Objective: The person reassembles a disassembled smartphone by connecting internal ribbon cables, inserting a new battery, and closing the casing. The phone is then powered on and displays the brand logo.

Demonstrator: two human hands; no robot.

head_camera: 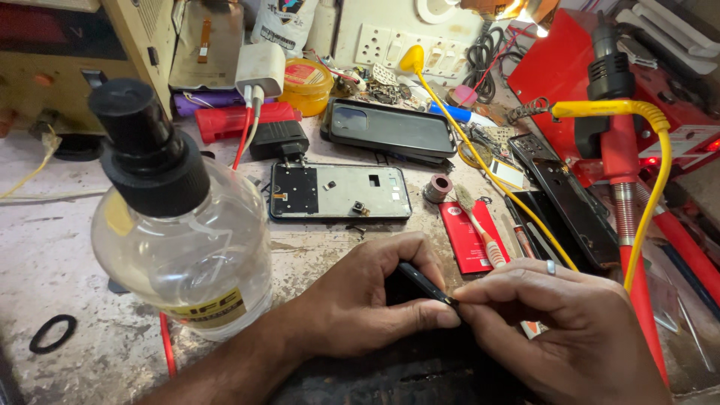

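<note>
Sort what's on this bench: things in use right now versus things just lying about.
In use: slim black part, pinched between left hand and right hand.

Lying about: clear liquid bottle, opened phone frame, black phone, toothbrush, red card, yellow cable.

Black part (424,283) mostly hidden between hands; bottle (184,240) label cut.

Bare bench (52,247) left of clear bottle (184,247); right side crowded by yellow cable (652,172) and red tool (622,195).
</note>
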